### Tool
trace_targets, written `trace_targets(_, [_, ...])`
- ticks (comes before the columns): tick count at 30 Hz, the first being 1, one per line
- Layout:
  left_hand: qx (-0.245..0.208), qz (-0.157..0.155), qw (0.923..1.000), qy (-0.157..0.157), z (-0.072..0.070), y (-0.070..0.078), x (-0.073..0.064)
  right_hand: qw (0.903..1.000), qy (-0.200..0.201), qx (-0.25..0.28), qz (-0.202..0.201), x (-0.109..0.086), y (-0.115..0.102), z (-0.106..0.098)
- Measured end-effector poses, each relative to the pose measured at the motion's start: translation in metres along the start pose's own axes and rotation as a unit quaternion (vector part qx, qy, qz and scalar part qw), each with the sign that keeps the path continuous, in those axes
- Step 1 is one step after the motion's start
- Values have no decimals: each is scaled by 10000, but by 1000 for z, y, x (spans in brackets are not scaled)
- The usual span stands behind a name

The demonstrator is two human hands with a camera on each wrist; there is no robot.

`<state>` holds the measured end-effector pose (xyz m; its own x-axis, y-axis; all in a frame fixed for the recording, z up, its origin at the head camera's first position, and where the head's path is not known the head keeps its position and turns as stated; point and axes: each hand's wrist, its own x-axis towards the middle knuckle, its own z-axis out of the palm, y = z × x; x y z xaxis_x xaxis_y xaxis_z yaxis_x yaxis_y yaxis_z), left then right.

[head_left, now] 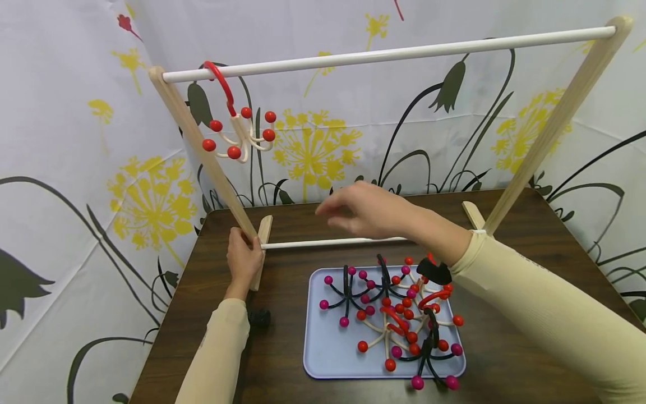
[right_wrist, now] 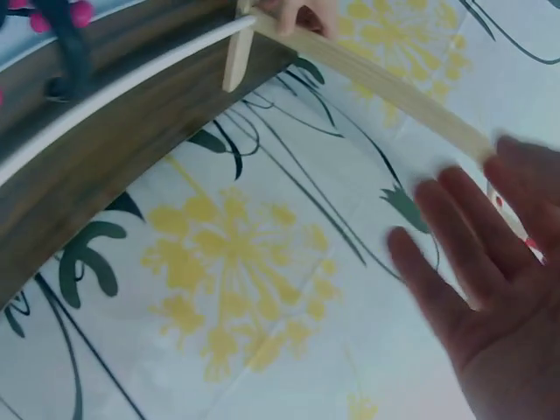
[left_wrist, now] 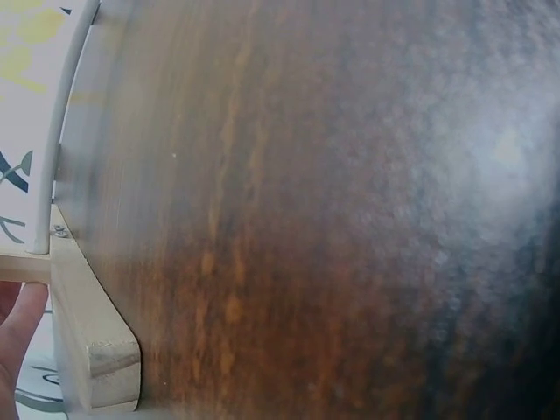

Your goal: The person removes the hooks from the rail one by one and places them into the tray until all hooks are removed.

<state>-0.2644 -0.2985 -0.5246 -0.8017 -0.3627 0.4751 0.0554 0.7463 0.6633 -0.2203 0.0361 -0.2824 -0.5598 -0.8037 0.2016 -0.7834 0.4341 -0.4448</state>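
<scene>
My left hand [head_left: 244, 257] grips the lower end of the left wooden post [head_left: 209, 160] of a rack, its thumb near the foot [left_wrist: 92, 332]. In midair above the table, my right hand [head_left: 370, 210] holds nothing; its fingers [right_wrist: 468, 249] are spread loosely in the right wrist view. A cream multi-armed hanger [head_left: 242, 132] with red ball tips hangs by its red hook from the left end of the white top rod [head_left: 393, 54]. Below my right forearm, a pale blue tray [head_left: 320, 353] bears several similar hangers, some cream and red, others black [head_left: 347, 294] with magenta balls.
A white lower rod [head_left: 323, 243] joins the rack's two sides. The right post [head_left: 552, 129] leans outward in the head view. Behind stands a flower-patterned curtain [head_left: 65, 73]. Dark wood table [head_left: 282, 348] lies left of the tray, and one black hanger overhangs the tray's front rim.
</scene>
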Motion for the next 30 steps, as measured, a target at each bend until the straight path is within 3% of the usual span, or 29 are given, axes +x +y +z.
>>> trace_targets(2, [7,9,10000,-4,0,-1,1,9981,514,348,-59,15,-5,-1])
trace_targets(5, [36,21,10000,26,-1,-2,2,9875,1177,1026,-225,40,-15,3])
trace_targets(9, [64,32,10000,20,-1,-3,1,9738,1512,1543,-704,71,-26,14])
trace_targets(15, [71,-55,9999,-78,-2,1,2,9735,1688,1097,-1081,109,-34,22])
trace_targets(19, [86,-79,9998,-143,-1,4,4,9788,1800,688,-700,127,-35,15])
trace_targets(24, [116,-88,9998,-166,0,2,2,9888,1381,319,476,136,-32,6])
trace_targets(27, [133,-96,9997,-160,-2,2,3,9879,1210,150,963,134,-31,2])
trace_targets(30, [155,-124,9996,-177,-2,3,3,9817,1362,58,1330,130,-31,-1])
